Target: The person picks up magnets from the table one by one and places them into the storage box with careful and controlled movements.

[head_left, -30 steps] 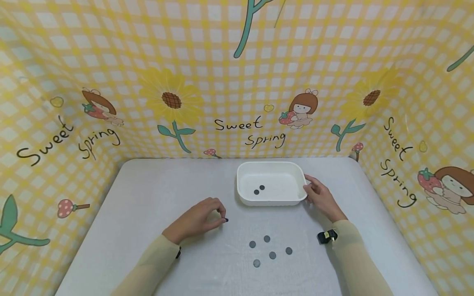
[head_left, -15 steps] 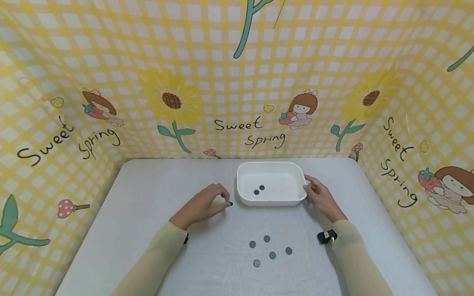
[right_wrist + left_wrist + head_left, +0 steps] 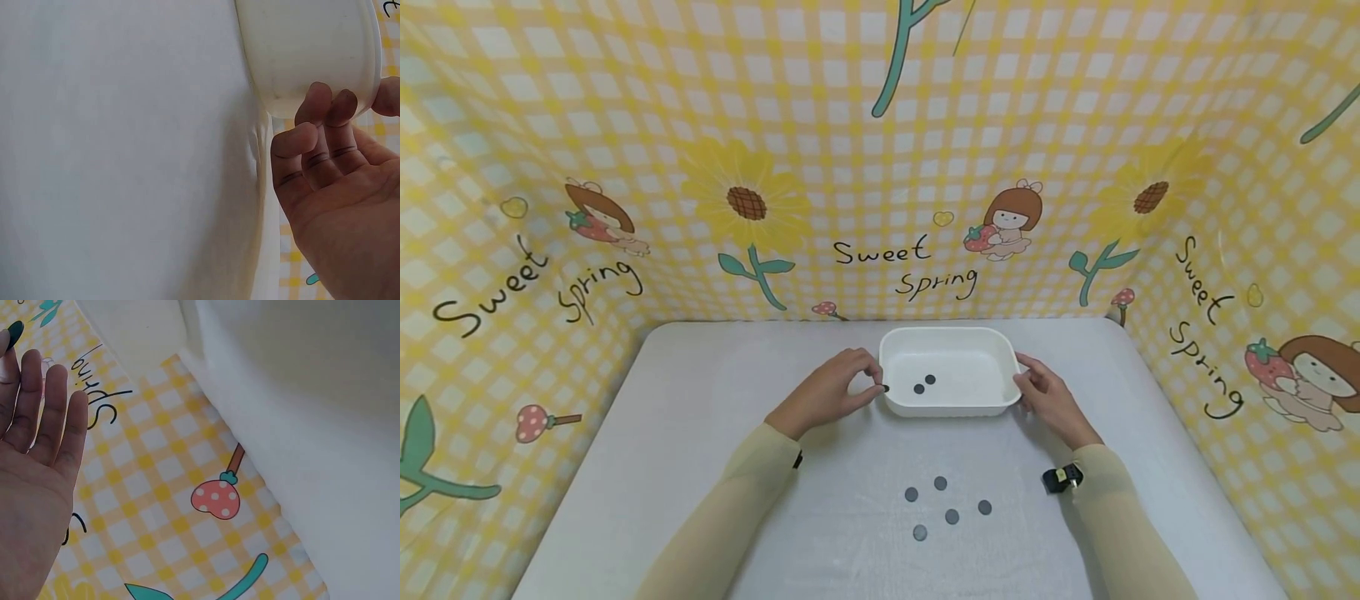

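My left hand (image 3: 832,389) pinches a small dark round disc (image 3: 15,334) between thumb and fingertip, beside the left rim of a white rectangular tray (image 3: 951,407). Its other fingers stretch out in the left wrist view. At the tray's right end, my right hand (image 3: 1054,402) grips the rim, thumb at the edge and fingers against the outer wall, as the right wrist view shows (image 3: 347,162). Two dark discs lie inside the tray, a nearer disc (image 3: 919,389) and a farther disc (image 3: 930,379).
Several grey discs lie loose on the white-covered table (image 3: 700,500) in front of the tray, among them a middle disc (image 3: 952,517) and a right disc (image 3: 985,507). A yellow checked cloth (image 3: 820,167) hangs around the table's back and sides.
My left hand has moved forward and to the right, carrying the pinched disc from over the table to the tray's left rim. The right hand and tray have stayed in place.
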Available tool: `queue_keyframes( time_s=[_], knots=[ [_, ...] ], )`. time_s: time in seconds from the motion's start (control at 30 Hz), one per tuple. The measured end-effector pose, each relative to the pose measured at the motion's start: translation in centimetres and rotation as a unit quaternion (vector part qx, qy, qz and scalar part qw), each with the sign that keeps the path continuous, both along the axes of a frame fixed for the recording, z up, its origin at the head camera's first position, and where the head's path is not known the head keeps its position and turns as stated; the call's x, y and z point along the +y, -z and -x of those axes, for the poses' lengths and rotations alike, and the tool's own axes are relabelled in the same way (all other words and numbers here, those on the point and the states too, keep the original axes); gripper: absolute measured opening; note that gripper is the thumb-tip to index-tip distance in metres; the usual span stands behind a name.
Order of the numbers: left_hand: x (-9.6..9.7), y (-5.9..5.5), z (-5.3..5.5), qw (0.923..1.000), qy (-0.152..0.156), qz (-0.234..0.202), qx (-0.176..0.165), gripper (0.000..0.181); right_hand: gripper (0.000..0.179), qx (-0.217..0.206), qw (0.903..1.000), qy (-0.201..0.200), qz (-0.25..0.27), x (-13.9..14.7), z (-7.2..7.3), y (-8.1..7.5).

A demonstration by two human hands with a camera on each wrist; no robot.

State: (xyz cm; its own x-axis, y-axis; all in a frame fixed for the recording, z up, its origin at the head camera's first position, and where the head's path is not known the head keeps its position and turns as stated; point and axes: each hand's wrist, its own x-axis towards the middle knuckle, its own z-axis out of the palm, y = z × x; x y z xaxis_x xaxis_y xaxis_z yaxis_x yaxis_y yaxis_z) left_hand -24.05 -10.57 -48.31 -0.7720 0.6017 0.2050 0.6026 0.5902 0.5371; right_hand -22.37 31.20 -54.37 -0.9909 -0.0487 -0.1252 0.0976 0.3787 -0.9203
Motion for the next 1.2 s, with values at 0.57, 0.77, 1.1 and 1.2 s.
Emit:
queue_keyframes(
  time_s=[0.57, 0.77, 1.1, 1.2],
  knots=[
    [2.7, -0.7, 3.2, 0.9997, 0.008, -0.018, -0.013, 0.013, 0.055, 0.004, 1.0000, -0.002, -0.004, -0.3, -0.3, -0.4],
    [4.1, -0.6, 4.2, 0.9991, 0.003, -0.008, -0.041, 0.011, 0.056, 0.008, 0.9999, 0.000, -0.012, -0.2, -0.5, -0.6],
    [6.0, -0.5, 5.5, 0.9974, 0.006, 0.017, -0.069, 0.012, 0.055, 0.003, 1.0000, 0.002, 0.002, -0.2, -0.2, -0.6],
    [6.4, -0.2, 5.8, 0.9969, 0.012, 0.027, -0.073, 0.012, 0.055, 0.000, 1.0000, 0.003, 0.000, 0.0, -0.2, -0.4]
  ],
)
